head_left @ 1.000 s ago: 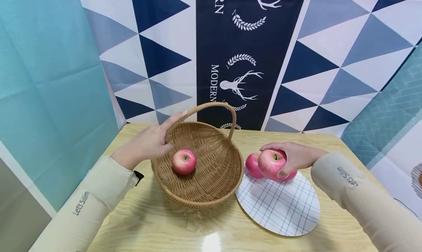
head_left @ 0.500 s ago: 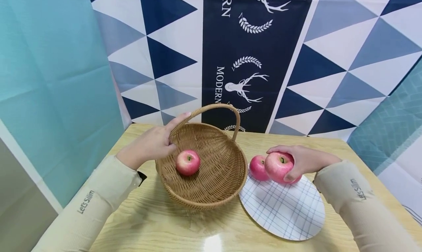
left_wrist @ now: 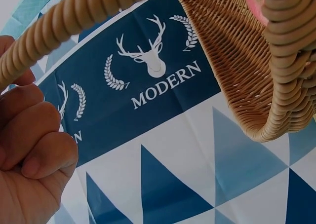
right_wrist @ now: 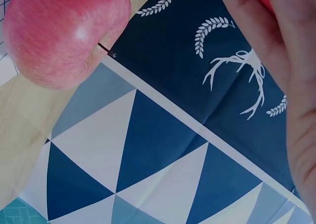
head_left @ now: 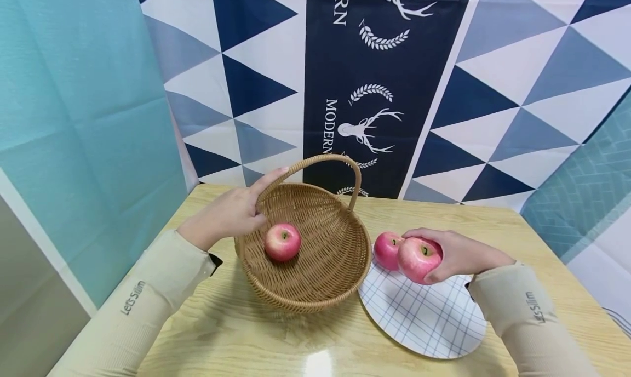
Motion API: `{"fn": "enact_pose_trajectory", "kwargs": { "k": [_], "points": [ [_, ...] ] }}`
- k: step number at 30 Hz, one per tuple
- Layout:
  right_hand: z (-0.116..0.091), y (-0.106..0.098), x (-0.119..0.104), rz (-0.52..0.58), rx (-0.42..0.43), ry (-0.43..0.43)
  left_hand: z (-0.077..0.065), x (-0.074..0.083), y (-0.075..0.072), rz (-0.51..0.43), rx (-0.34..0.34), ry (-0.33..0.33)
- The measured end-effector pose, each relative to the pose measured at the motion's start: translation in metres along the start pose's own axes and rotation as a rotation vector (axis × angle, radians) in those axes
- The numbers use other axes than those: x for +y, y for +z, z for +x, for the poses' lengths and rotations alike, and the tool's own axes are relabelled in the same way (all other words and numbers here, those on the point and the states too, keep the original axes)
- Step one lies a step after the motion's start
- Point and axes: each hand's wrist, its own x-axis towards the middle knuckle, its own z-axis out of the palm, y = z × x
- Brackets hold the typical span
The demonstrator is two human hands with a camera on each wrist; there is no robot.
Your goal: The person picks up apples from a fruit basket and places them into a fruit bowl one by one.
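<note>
My left hand [head_left: 227, 215] grips the handle [head_left: 315, 160] of a tilted wicker basket [head_left: 320, 245], its index finger stretched along the handle; in the left wrist view the other fingers [left_wrist: 37, 130] are curled. One pink-red apple [head_left: 282, 242] lies inside the basket, toward its left side. My right hand [head_left: 458, 251] holds another apple [head_left: 419, 261] over the far part of the plate, thumb and fingers around its sides. Just left of it, a further apple [head_left: 387, 251] sits at the plate's far edge. In the right wrist view, an apple [right_wrist: 64, 34] appears close to the camera, left of my hand.
A round white plate [head_left: 429, 316] with a blue grid pattern lies right of the basket, close to its rim. Both stand on a light wooden table [head_left: 266, 344]. A patterned cloth [head_left: 261, 81] hangs behind the table, and a teal cloth [head_left: 84, 119] on the left.
My right hand with the apple has come down slightly toward the plate, and the red apple behind it is now hidden in the head view. My left hand stays on the handle.
</note>
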Motion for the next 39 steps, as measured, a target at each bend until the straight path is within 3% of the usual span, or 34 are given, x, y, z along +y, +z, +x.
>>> {"fn": "enact_pose_trajectory", "kwargs": {
  "k": [6,13,18,25,39],
  "points": [
    [0.002,0.011,0.005,-0.022,0.039,-0.043,-0.001,0.0,-0.001,-0.001,-0.004,-0.022],
    [-0.001,0.03,0.008,-0.133,0.087,-0.092,0.0,0.0,-0.001,-0.005,-0.006,-0.011],
    [0.003,0.04,0.014,-0.132,0.079,-0.136,0.001,-0.001,-0.001,0.004,-0.004,0.014],
    [0.009,0.057,0.028,-0.074,0.071,-0.231,0.003,0.001,-0.001,0.0,-0.018,-0.006],
    [0.021,0.067,0.038,-0.07,-0.006,-0.266,0.003,0.001,0.0,0.003,-0.012,-0.02]
  ]
}}
